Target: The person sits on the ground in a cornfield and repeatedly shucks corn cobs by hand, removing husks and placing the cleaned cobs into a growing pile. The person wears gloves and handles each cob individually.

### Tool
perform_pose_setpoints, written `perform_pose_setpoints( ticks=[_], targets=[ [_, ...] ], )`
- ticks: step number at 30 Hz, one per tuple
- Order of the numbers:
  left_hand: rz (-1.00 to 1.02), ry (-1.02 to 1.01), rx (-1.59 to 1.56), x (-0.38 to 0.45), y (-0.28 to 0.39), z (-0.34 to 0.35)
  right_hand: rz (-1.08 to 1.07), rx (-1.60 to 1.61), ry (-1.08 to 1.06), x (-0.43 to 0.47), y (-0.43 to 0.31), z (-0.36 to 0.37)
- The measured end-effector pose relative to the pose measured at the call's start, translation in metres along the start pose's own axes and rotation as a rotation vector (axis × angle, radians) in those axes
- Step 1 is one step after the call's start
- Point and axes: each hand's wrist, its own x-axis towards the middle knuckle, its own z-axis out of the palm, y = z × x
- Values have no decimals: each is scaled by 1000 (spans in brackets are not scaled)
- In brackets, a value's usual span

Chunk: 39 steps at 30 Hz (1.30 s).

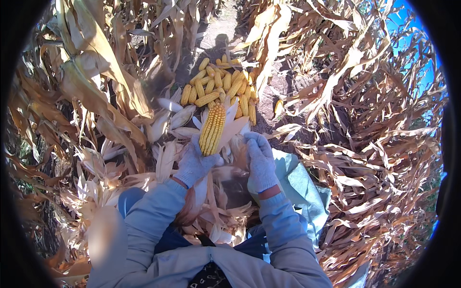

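Observation:
My left hand (197,161), in a pale knitted glove, holds a corn cob (213,129) by its lower end, its yellow kernels bare and its tip pointing away from me. Peeled husk leaves (233,132) spread beside and behind the cob. To the right, my right hand (260,158), gloved alike, has its fingers curled near the loose husk; whether it grips a strip of husk I cannot tell. Just beyond both hands lies a pile of husked corn cobs (218,81) on the ground.
Dry corn stalks and leaves (108,61) rise at the left, with more (371,154) at the right. A single cob (278,107) lies right of the pile. Pale green cloth (300,187) is by my right forearm. Loose husks (219,219) cover ground between my arms.

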Motion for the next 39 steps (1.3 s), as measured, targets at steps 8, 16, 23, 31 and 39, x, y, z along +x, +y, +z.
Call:
perform_pose_setpoints(
  ticks=[8,16,23,31,39],
  targets=[
    [187,-124,217,-18,-19,46,-108,-431,69,-11,38,18],
    [216,-195,416,-36,17,39,63,33,160,-7,31,15],
    [42,-567,261,-16,39,16,-47,244,192,-5,8,22],
    [95,-638,149,-18,16,33,-48,344,131,-1,12,7],
    [-25,-494,193,-31,22,35,-107,356,-44,-5,2,9]
  ],
)
